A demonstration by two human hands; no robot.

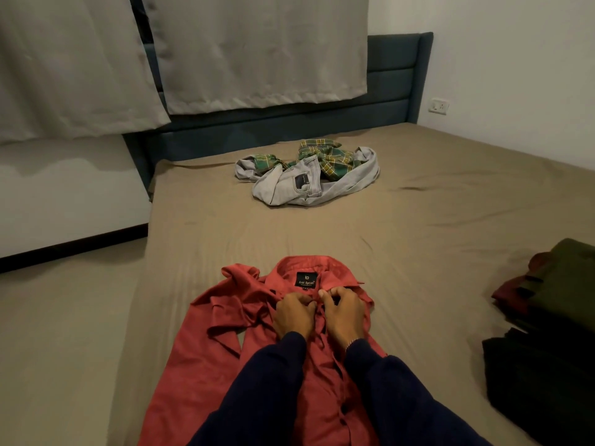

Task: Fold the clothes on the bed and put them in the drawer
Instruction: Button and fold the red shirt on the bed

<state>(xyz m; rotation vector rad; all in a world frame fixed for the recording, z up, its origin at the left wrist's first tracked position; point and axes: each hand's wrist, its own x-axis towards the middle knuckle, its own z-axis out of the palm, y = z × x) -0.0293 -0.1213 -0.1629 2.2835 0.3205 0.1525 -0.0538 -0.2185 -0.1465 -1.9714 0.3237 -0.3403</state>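
Red shirt [206,365], soft and creased, pinched near collar by both hands' fingers [331,292].

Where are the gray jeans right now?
In the head view, the gray jeans lie crumpled far up the middle of the bed, near the blue headboard, tangled with a green plaid shirt.

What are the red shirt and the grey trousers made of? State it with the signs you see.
Red shirt: looks like soft woven cotton, matte, falling in limp creases; a sewn neck label shows.
Grey trousers: probably faded denim, with thick stitched seams and a patch pocket; the weave itself is too small to tell.
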